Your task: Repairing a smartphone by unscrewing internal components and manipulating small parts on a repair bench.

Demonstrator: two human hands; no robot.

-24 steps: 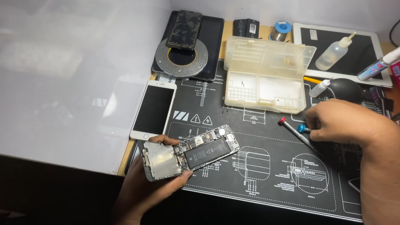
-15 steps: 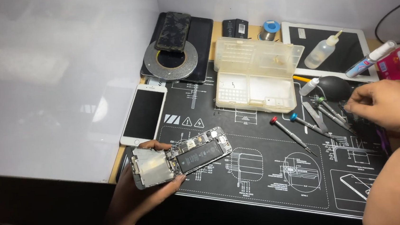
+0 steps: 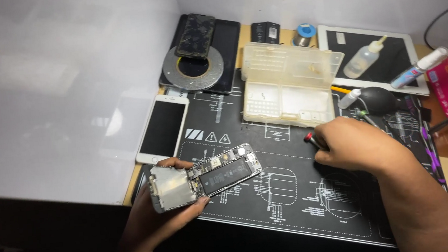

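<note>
On black work mat (image 3: 293,190), near front edge: opened phone (image 3: 205,177) gripped at one end by left hand (image 3: 159,216), raised slightly. Red-tipped screwdriver (image 3: 310,139) clasped by right hand (image 3: 356,145), beside clear parts box (image 3: 290,83). White phone (image 3: 163,128) laid left.

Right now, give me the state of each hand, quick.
Left hand: closed around the opened phone, held above the black mat.
Right hand: closed on a red-tipped screwdriver, resting on the mat.
</note>
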